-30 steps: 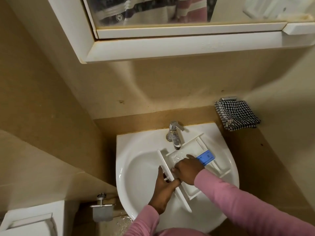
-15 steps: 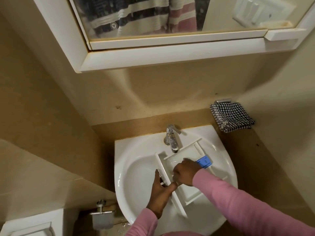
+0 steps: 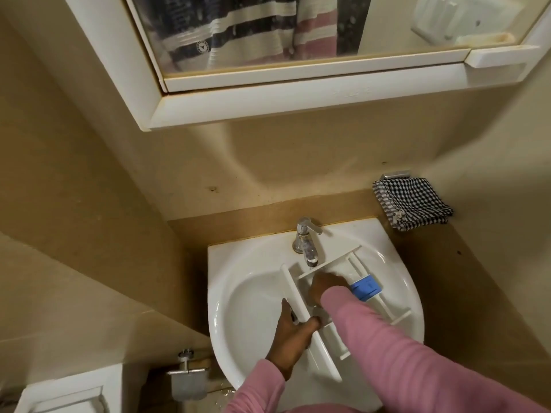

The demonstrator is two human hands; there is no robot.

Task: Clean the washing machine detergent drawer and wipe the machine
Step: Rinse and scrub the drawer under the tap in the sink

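The white detergent drawer (image 3: 351,265) with a blue insert (image 3: 365,288) lies across the white sink (image 3: 238,293), under the chrome tap (image 3: 305,241). My left hand (image 3: 293,330) grips the drawer's long front panel, thumb curled over its edge. My right hand (image 3: 326,286) is down inside the drawer's compartment just below the tap spout; its fingers are blurred and partly hidden by my pink sleeve, so their shape is unclear.
A black-and-white checked cloth (image 3: 413,205) hangs on a wall holder to the right of the sink. A mirror cabinet (image 3: 298,93) juts out overhead. A metal fitting (image 3: 187,371) and a white fixture (image 3: 68,394) sit low on the left.
My right hand has moved up the drawer toward the tap spout. The left hand keeps its grip on the front panel. The camera has tilted slightly.
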